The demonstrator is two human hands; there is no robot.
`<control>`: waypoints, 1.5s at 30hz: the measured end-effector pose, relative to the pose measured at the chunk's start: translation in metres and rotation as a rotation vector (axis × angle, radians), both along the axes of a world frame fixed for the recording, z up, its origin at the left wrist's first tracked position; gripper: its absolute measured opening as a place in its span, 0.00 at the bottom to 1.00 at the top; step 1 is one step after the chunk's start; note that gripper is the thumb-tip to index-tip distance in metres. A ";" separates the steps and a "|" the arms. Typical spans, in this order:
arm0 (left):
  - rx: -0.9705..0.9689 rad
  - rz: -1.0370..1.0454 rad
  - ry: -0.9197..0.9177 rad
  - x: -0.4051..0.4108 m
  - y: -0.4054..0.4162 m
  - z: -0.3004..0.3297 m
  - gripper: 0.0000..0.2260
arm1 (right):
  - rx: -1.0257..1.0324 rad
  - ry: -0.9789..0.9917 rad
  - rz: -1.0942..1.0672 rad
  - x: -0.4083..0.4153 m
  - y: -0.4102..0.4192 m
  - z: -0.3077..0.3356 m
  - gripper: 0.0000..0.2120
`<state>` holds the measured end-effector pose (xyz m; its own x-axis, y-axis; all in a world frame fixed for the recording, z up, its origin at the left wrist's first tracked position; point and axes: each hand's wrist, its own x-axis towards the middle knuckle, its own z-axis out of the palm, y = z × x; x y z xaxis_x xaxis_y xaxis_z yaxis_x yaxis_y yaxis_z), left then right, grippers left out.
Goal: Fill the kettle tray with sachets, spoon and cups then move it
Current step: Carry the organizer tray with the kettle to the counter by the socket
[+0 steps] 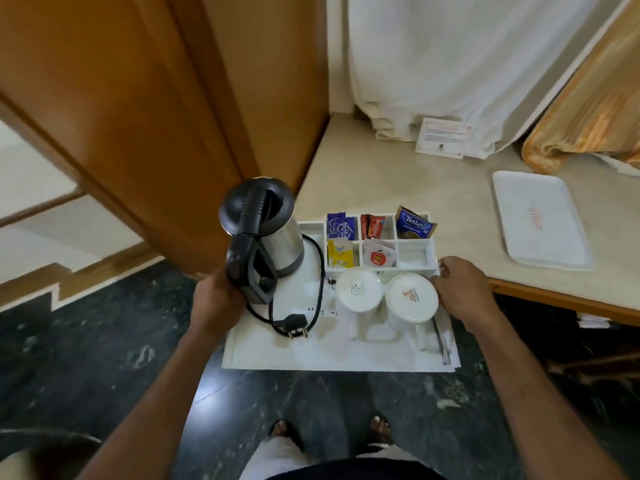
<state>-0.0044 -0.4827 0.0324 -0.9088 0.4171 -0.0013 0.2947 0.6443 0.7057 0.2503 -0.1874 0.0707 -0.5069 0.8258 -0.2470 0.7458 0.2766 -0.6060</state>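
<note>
Kettle tray (pixel 311 355) was held between both hands, half over the bench (pixel 398 181) edge and half over the floor, its long axis running from the left hand (pixel 216 299) to the right hand (pixel 462 292). Left fingers were closed around the kettle (pixel 266 233) handle; right fingers gripped the tray's right rim beside the cups (pixel 384 299). The spoon (pixel 443 344) at that rim was blurred, and both hands' fingertips were hidden.

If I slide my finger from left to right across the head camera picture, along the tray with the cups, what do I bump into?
Left hand → kettle → black plug → first capped cup → second capped cup → right hand → empty white tray on the counter.
</note>
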 end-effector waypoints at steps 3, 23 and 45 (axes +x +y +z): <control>-0.018 0.047 -0.005 -0.025 -0.054 0.003 0.03 | 0.002 0.032 0.044 -0.033 -0.047 0.004 0.08; -0.122 0.332 0.079 -0.294 -0.378 0.029 0.08 | -0.051 0.104 0.273 -0.386 -0.315 0.012 0.10; 0.090 0.596 0.022 -0.679 -0.581 0.042 0.06 | -0.050 0.168 0.501 -0.850 -0.494 0.022 0.01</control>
